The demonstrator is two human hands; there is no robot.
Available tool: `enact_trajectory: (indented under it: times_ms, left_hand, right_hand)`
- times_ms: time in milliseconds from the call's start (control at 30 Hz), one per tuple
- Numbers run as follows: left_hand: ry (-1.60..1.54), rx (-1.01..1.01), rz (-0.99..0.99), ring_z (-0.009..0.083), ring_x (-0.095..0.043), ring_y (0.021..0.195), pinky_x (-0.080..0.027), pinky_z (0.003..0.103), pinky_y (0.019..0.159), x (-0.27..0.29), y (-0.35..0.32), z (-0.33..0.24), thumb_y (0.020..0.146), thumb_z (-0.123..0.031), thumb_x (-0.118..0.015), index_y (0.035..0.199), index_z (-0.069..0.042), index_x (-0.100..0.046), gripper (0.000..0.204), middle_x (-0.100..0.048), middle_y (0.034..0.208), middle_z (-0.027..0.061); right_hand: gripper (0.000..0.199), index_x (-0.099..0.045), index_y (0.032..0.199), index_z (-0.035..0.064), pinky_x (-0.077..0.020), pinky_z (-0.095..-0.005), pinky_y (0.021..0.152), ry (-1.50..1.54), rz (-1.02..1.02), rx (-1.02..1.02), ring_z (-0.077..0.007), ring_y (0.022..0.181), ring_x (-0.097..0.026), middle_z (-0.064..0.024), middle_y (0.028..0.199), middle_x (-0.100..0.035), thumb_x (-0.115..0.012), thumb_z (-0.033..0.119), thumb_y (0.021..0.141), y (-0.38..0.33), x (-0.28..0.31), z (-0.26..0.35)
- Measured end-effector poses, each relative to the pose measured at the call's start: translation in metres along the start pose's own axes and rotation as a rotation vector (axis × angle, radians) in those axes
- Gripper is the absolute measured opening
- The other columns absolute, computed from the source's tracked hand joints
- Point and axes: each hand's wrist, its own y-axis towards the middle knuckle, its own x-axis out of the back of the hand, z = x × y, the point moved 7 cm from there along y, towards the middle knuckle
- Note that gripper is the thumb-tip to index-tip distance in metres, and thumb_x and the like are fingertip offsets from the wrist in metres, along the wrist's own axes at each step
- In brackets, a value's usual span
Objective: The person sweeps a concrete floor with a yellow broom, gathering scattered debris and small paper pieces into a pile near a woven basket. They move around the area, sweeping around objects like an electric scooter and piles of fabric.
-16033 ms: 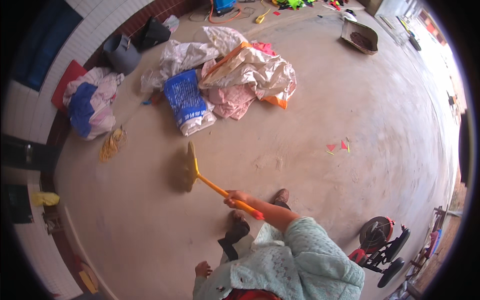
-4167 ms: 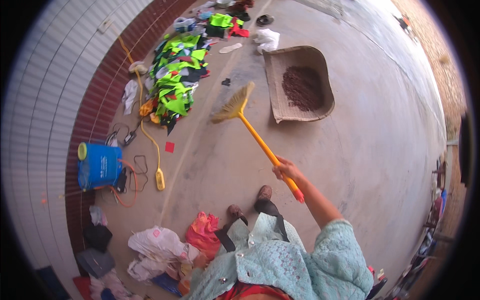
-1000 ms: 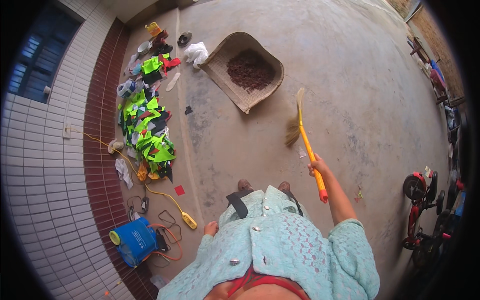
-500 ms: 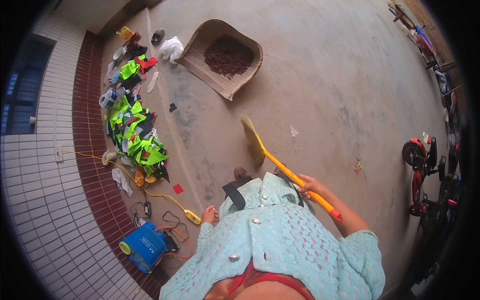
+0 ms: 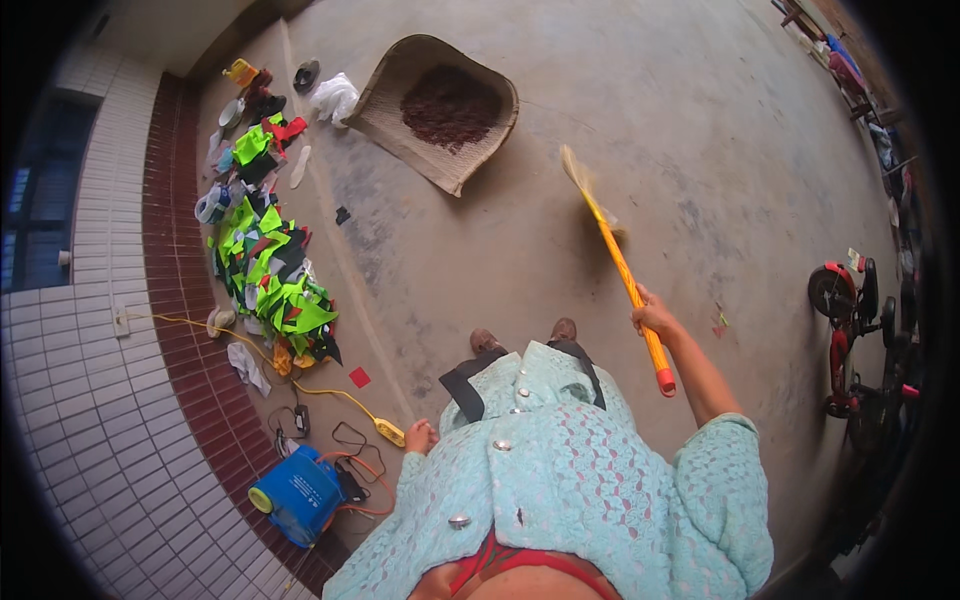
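Since half a second ago, the right hand (image 5: 655, 315), its grip wrapped around the yellow-handled straw broom (image 5: 612, 250), has swung the bristles rightward across the concrete floor (image 5: 700, 130), away from the woven winnowing basket (image 5: 400, 110). The left hand (image 5: 420, 437) hangs loosely curled, holding nothing.

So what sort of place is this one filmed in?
Probably a house's concrete yard or porch: a bare concrete floor beside a tiled wall, a woven basket of dark reddish material, a child's ride-on toy, and the right hand sweeping with a broom.
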Motion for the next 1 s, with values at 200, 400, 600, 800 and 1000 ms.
enact_trajectory:
  times_ms: [200, 400, 600, 800, 1000]
  left_hand:
    - [-0.026, -0.135, 0.065, 0.0152, -0.056, 0.063, -0.046, 0.026, 0.056, -0.002, 0.039, 0.024, 0.077, -0.016, -0.047, 0.105, -0.001, -0.049, 0.032, -0.058, 0.076, 0.0083]
    - [0.049, -0.017, 0.027, 0.0157, -0.056, 0.064, -0.046, 0.026, 0.057, 0.001, 0.053, 0.04, 0.076, -0.014, -0.048, 0.104, 0.0, -0.05, 0.032, -0.058, 0.074, 0.0091]
    - [-0.16, 0.113, 0.065, 0.0161, -0.056, 0.061, -0.046, 0.026, 0.055, 0.02, 0.034, 0.041, 0.075, -0.013, -0.047, 0.103, 0.0, -0.051, 0.031, -0.058, 0.073, 0.0103]
    - [0.123, -0.234, -0.072, 0.016, -0.055, 0.057, -0.046, 0.026, 0.051, 0.007, -0.014, 0.013, 0.074, -0.012, -0.047, 0.102, 0.002, -0.05, 0.032, -0.058, 0.072, 0.0106]
    - [0.201, -0.101, -0.031, 0.0152, -0.054, 0.051, -0.046, 0.027, 0.046, -0.016, -0.022, -0.022, 0.077, -0.014, -0.046, 0.107, -0.003, -0.047, 0.032, -0.055, 0.073, 0.0078]
  right_hand:
    - [0.078, -0.012, 0.131, 0.0194, -0.0342, -0.0207, 0.038, 0.658, 0.369, -0.102, -0.0087, 0.044, -0.036, -0.0094, 0.076, -0.043, -0.044, -0.007, 0.065, -0.048, -0.055, 0.002]
    - [0.04, -0.032, 0.107, 0.0109, -0.0363, -0.0168, 0.041, 1.261, 0.787, -0.315, -0.0084, 0.051, -0.039, -0.0126, 0.08, -0.042, -0.041, -0.005, 0.071, -0.022, -0.128, -0.013]
    - [0.033, -0.03, 0.097, 0.0117, -0.0371, -0.0185, 0.038, 1.021, 0.621, -0.397, -0.0094, 0.048, -0.04, -0.0146, 0.074, -0.043, -0.039, -0.004, 0.07, 0.068, -0.133, -0.032]
    - [0.033, -0.032, 0.094, 0.0115, -0.0371, -0.0194, 0.035, 0.763, 0.335, -0.105, -0.0089, 0.045, -0.041, -0.0121, 0.07, -0.044, -0.041, -0.005, 0.067, 0.127, -0.056, 0.036]
    - [0.028, -0.034, 0.09, 0.0094, -0.0396, -0.021, 0.036, 0.796, 0.125, 0.168, -0.0099, 0.046, -0.044, -0.0105, 0.07, -0.045, -0.044, -0.005, 0.069, 0.128, 0.011, 0.077]
